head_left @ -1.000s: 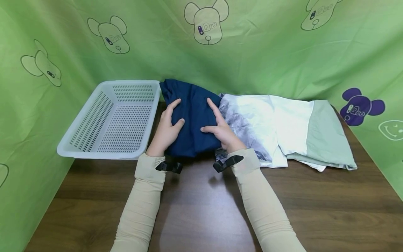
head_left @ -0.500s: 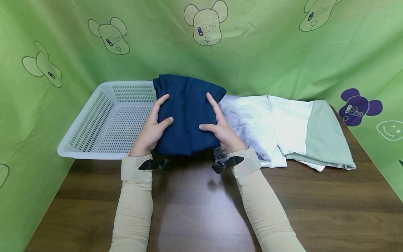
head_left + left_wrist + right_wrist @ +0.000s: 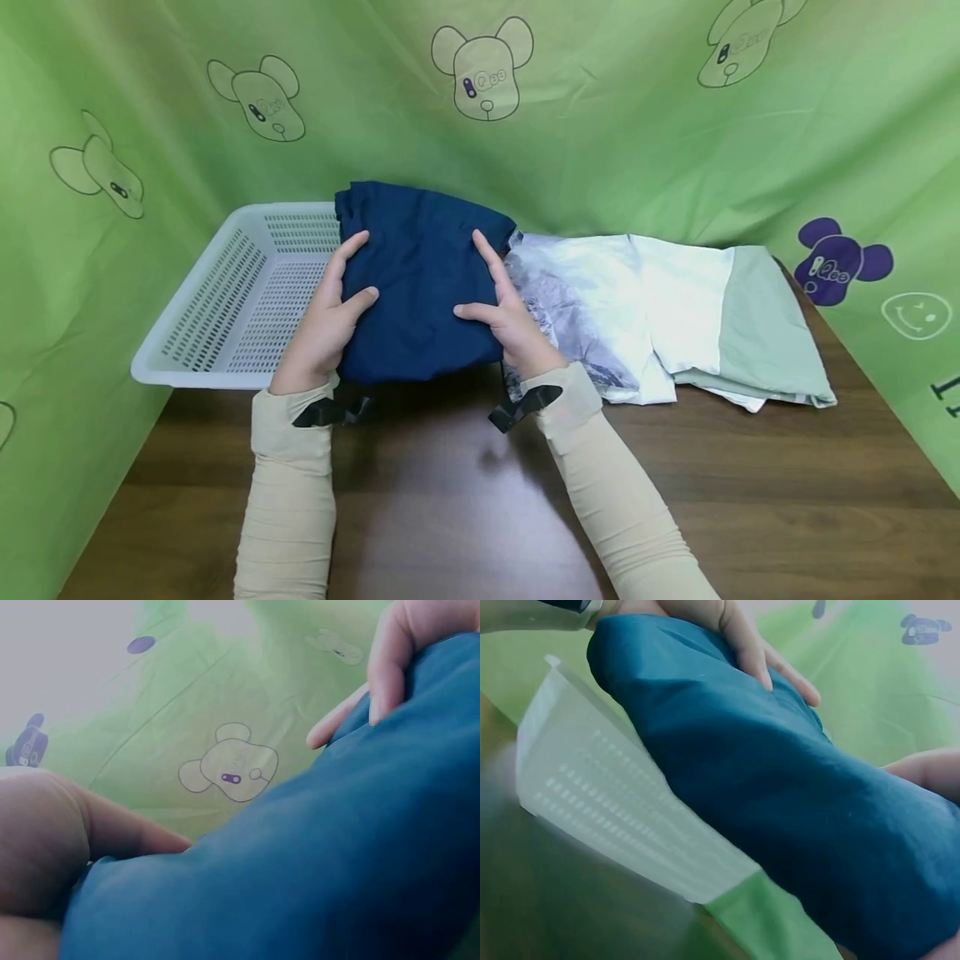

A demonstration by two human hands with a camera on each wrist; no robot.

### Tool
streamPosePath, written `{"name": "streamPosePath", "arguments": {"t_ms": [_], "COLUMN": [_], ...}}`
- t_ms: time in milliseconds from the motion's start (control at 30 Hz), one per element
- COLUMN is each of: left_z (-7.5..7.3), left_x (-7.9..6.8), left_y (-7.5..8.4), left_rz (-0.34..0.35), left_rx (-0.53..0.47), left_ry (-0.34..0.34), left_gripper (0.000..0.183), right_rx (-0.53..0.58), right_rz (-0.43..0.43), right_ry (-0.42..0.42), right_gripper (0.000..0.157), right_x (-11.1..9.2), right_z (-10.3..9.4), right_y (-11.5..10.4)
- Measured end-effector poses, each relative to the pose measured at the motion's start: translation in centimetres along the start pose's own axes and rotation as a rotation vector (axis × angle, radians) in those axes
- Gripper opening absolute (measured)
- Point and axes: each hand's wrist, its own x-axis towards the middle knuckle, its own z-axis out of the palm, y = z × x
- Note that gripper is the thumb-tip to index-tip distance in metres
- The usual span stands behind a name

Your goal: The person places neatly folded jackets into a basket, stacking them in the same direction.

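A folded navy blue cloth item (image 3: 420,283) is held up between both hands, above the table and overlapping the basket's right side in the head view; its exact kind cannot be told. My left hand (image 3: 318,325) grips its left edge, thumb and one finger lying on top, the other fingers hidden beneath. On the opposite edge, my right hand (image 3: 513,317) holds it in much the same way. The right wrist view shows the thick rounded side of the navy cloth (image 3: 727,742) raised in front of the white plastic basket (image 3: 622,795).
A white perforated basket (image 3: 202,377) stands on the wooden table (image 3: 442,508) at the left, nothing visible inside. To the right lie folded fabrics: a grey-and-white patterned one (image 3: 577,317), a white one (image 3: 686,308) and a pale green one (image 3: 765,325). A green printed curtain (image 3: 600,125) hangs behind.
Both hands have lifted the navy cloth and carried it left, toward the basket. The left hand has moved farther left than the right, and the view has shifted slightly.
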Motion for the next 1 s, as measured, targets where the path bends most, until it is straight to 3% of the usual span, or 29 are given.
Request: {"name": "streamPosePath", "arguments": {"t_ms": [400,667,833,1000], "left_z": [-3.7,-7.9,-10.4,-12.4], "left_x": [-1.1,-1.0,-0.8,-1.0], "left_y": [1.4,2.0,1.4,0.7], "left_rz": [-0.012,-0.031,-0.007,-0.005], "left_rx": [0.023,-0.010,-0.055,-0.135], "left_ry": [0.047,0.051,0.069,0.090], "left_gripper": [0.071,0.075,0.075,0.074], "right_rx": [0.134,0.220,0.218,0.148], "right_rz": [-0.007,0.010,0.013,0.013], "right_ry": [-0.072,-0.101,-0.113,-0.125], "right_gripper": [0.095,0.094,0.093,0.093], "right_x": [1.8,3.9,5.1,6.1], "right_z": [3.6,6.5,8.2,9.6], "right_y": [0.3,0.4,0.7,0.9]}}
